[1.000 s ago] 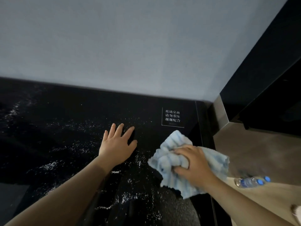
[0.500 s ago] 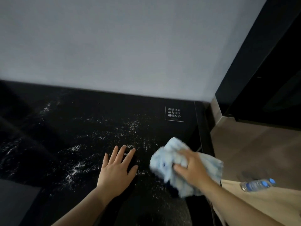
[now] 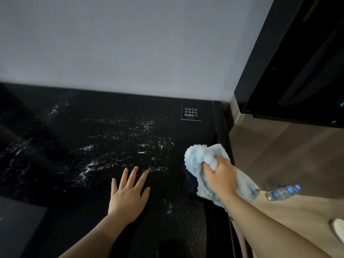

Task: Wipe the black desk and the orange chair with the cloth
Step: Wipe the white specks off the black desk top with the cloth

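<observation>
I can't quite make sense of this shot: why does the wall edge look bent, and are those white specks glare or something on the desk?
Head view: the wide-angle lens bows straight lines, so the black desk curves at its back edge. The specks look like residue scattered on the glossy top, not glare. The room is dim, and the cloth gripped in the right hand is slightly soft; the left hand looks sharper.

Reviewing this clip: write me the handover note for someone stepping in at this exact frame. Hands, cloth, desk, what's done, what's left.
Left hand: open, flat on the black desk.
Right hand: grip closed on the bunched blue cloth, which lies on the desk near its right edge.
Done: little that shows; white specks cover the middle and left of the desk.
Left: wipe the speckled area, then the orange chair, which is not in view.
Note: a water bottle lies to the right, off the desk.
</observation>
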